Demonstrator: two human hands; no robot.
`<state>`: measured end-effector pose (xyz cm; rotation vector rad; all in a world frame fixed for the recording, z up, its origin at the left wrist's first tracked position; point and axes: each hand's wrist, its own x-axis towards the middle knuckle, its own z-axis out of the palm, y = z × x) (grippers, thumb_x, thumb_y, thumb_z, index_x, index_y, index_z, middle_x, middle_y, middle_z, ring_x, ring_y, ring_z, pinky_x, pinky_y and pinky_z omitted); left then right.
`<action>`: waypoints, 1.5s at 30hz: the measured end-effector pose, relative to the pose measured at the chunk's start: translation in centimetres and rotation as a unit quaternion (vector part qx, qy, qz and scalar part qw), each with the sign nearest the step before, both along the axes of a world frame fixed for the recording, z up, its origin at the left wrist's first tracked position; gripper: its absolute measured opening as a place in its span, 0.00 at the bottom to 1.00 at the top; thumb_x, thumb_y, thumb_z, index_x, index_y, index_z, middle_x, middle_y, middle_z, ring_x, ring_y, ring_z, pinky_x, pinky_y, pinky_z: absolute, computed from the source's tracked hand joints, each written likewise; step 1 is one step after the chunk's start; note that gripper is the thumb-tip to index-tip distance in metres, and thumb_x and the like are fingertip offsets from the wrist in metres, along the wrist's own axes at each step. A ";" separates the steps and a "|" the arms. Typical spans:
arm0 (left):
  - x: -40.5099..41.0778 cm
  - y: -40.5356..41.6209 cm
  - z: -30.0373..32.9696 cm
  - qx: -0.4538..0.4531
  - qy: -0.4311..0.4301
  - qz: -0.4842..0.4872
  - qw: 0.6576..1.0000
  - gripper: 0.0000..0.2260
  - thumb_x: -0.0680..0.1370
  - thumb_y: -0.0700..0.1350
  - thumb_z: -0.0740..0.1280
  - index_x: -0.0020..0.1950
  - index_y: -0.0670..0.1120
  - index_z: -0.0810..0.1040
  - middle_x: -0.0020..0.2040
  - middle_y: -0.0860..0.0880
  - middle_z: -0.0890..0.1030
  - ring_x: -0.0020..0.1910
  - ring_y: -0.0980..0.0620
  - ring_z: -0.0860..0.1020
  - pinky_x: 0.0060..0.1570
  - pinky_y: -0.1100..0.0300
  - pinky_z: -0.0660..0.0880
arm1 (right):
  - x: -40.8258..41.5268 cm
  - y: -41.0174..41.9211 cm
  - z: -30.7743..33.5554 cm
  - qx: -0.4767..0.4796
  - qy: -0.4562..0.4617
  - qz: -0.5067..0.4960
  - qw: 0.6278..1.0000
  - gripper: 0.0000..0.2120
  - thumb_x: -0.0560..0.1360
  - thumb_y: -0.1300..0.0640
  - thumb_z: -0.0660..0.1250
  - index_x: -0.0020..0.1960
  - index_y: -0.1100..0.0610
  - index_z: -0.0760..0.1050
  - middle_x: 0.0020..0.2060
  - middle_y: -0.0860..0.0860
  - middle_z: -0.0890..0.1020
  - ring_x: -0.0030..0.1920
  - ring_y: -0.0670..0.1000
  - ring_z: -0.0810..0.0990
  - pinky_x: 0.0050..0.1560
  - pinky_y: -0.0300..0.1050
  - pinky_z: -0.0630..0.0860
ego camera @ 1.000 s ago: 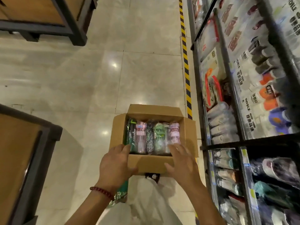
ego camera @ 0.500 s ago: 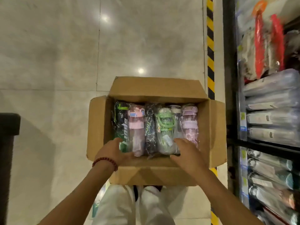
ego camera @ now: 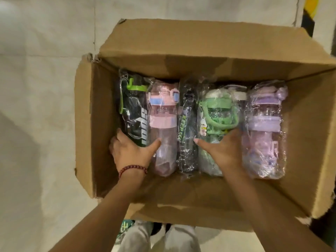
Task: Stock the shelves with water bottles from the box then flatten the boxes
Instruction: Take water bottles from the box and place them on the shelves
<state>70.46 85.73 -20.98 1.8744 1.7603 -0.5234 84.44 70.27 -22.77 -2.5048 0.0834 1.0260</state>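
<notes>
An open cardboard box (ego camera: 85,115) stands on the floor below me, and several plastic-wrapped water bottles lie side by side in it. From left to right they are a black bottle with a green lid (ego camera: 134,110), a pink bottle (ego camera: 163,113), a slim black bottle (ego camera: 188,124), a green bottle (ego camera: 218,110) and a purple bottle (ego camera: 263,124). My left hand (ego camera: 131,151), with a red bead bracelet at the wrist, grips the lower end of the black green-lidded bottle. My right hand (ego camera: 223,151) grips the green bottle, its thumb stretched toward the slim black bottle.
Pale glossy floor tiles surround the box. A yellow-and-black floor stripe (ego camera: 309,8) shows at the top right corner. My legs in light trousers (ego camera: 158,239) stand just behind the box's near flap (ego camera: 200,211).
The view has dropped close over the box, and the shelves have left the frame. Both hands have gone from the box's near edge down onto the bottles and closed round them.
</notes>
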 end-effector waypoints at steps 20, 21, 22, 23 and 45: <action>-0.9 2.7 -2.9 -0.161 -0.109 0.185 0.963 0.51 0.48 0.58 0.80 0.68 0.46 0.67 0.58 0.47 0.78 0.56 0.45 0.77 0.57 0.47 0.75 | 0.5 -0.6 -0.7 0.019 0.004 0.030 0.999 0.36 0.63 0.45 0.78 0.62 0.57 0.66 0.48 0.47 0.76 0.46 0.51 0.76 0.45 0.40 0.68; -0.9 2.7 -2.5 -0.173 -0.106 0.188 0.961 0.53 0.48 0.59 0.80 0.69 0.45 0.66 0.60 0.46 0.77 0.58 0.44 0.76 0.59 0.45 0.74 | 0.4 -0.7 -0.7 0.024 0.004 0.017 1.000 0.35 0.63 0.47 0.79 0.62 0.57 0.66 0.48 0.47 0.76 0.47 0.51 0.76 0.46 0.40 0.68; -0.9 2.6 -1.9 -0.174 -0.100 0.190 0.961 0.52 0.52 0.57 0.81 0.70 0.44 0.64 0.64 0.44 0.74 0.61 0.43 0.74 0.61 0.45 0.72 | 0.3 -0.6 -0.5 0.029 0.004 0.007 1.000 0.35 0.63 0.49 0.79 0.62 0.57 0.66 0.49 0.48 0.76 0.47 0.52 0.77 0.47 0.40 0.69; -1.1 2.4 -1.3 -0.163 -0.097 0.183 0.965 0.49 0.57 0.55 0.80 0.72 0.42 0.62 0.66 0.43 0.72 0.64 0.43 0.72 0.64 0.45 0.70 | 0.2 -0.7 -0.1 0.036 0.007 -0.003 0.999 0.34 0.63 0.50 0.78 0.62 0.56 0.66 0.49 0.48 0.77 0.48 0.52 0.77 0.47 0.41 0.70; 4.4 1.6 37.9 -0.170 -0.423 -0.025 0.890 0.42 0.49 0.59 0.77 0.60 0.47 0.72 0.51 0.50 0.81 0.52 0.49 0.80 0.48 0.54 0.79 | 0.1 -2.7 36.8 0.259 -0.073 -0.155 0.951 0.29 0.61 0.56 0.81 0.55 0.44 0.69 0.49 0.42 0.79 0.50 0.44 0.80 0.47 0.39 0.75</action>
